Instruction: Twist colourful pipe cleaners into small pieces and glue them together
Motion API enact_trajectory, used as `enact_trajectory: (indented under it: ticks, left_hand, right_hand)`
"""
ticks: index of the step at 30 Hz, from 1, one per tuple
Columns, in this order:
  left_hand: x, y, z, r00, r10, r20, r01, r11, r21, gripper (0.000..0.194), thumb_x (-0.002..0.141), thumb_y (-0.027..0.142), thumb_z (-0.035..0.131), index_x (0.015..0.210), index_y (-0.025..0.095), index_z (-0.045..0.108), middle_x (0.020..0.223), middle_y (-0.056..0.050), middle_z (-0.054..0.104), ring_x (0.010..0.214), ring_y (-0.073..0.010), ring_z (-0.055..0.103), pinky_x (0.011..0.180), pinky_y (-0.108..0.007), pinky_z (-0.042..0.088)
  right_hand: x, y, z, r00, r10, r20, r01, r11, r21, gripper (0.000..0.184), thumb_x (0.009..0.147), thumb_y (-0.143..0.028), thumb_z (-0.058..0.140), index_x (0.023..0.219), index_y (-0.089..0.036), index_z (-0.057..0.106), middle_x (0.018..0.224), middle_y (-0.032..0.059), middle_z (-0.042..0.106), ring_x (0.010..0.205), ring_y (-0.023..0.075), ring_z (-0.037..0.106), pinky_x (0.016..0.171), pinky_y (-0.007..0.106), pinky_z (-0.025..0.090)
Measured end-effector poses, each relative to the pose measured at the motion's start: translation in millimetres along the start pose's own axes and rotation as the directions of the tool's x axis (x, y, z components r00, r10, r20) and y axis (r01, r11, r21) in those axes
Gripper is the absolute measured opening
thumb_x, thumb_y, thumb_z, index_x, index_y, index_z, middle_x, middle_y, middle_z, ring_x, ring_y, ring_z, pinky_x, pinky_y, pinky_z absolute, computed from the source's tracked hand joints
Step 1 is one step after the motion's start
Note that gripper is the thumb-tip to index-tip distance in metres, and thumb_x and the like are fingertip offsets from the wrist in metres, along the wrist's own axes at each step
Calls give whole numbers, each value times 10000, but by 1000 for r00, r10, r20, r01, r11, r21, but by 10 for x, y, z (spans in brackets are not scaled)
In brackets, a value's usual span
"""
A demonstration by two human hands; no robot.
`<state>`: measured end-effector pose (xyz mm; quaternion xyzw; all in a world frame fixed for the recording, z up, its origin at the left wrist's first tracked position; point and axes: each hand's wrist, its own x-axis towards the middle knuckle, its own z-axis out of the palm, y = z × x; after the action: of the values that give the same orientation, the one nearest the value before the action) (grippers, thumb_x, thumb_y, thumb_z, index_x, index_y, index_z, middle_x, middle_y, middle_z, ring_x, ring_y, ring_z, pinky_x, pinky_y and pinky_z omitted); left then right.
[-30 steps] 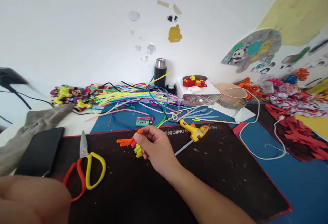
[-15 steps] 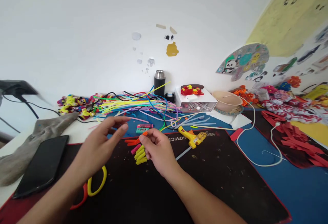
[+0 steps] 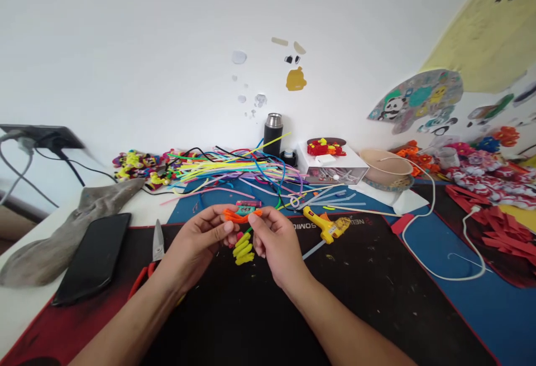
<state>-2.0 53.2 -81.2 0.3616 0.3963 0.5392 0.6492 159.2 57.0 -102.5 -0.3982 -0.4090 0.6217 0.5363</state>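
Orange pipe cleaner strands [image 3: 238, 217] stretch between my two hands. My left hand [image 3: 205, 232] pinches their left end between thumb and fingers. At the right end, the thumb and fingertips of my right hand [image 3: 274, 235] are closed on them. Just below, between the hands, are folded yellow-green pipe cleaner pieces [image 3: 243, 250], with a bit of pink beside them; I cannot tell whether they lie on the mat or hang. Scissors [image 3: 158, 243] with red and yellow handles lie beside my left forearm, partly hidden by it. A yellow glue gun [image 3: 329, 226] rests right of my right hand.
Many coloured pipe cleaners [image 3: 226, 168] are heaped at the back. Behind them stands a black flask [image 3: 273, 134], with a white box [image 3: 330, 164] and a beige bowl [image 3: 385, 168] to its right. A black phone [image 3: 94, 257] lies left. A white cable [image 3: 419, 274] loops at right.
My left hand has come right and down and now grips the orange strands together with my right hand. The view has turned slightly left, showing the scissors' blades.
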Motion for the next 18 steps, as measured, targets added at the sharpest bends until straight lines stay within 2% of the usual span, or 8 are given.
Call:
enact_trajectory:
  ticks: [4,9,18]
  left_hand:
    - [28,-85,30,997,-75,-13,72,983,-167,447,551,304,1052,919,157,846,684,-29,735,561,-90,621,567,-170,513]
    - [55,-169,21,997,-74,-26,68,983,-169,406,555,325,1052,849,134,848,630,-27,718,549,-87,616,566,-169,511]
    - [39,-162,15,993,-114,-32,106,974,-198,407,544,351,1056,793,121,832,623,-36,722,539,-101,634,527,-172,499]
  right_hand:
    - [2,33,-2,1000,9,-13,-9,1000,27,430,803,-576,817,830,-202,606,491,-96,462,395,67,378,393,197,276]
    - [-2,74,-11,1000,23,-1,-23,999,35,428,805,-571,829,837,-202,614,500,-91,482,404,66,386,401,197,287]
    - [-12,80,-12,992,113,55,-120,984,133,416,802,-551,846,861,-202,626,530,-79,512,412,72,405,392,199,259]
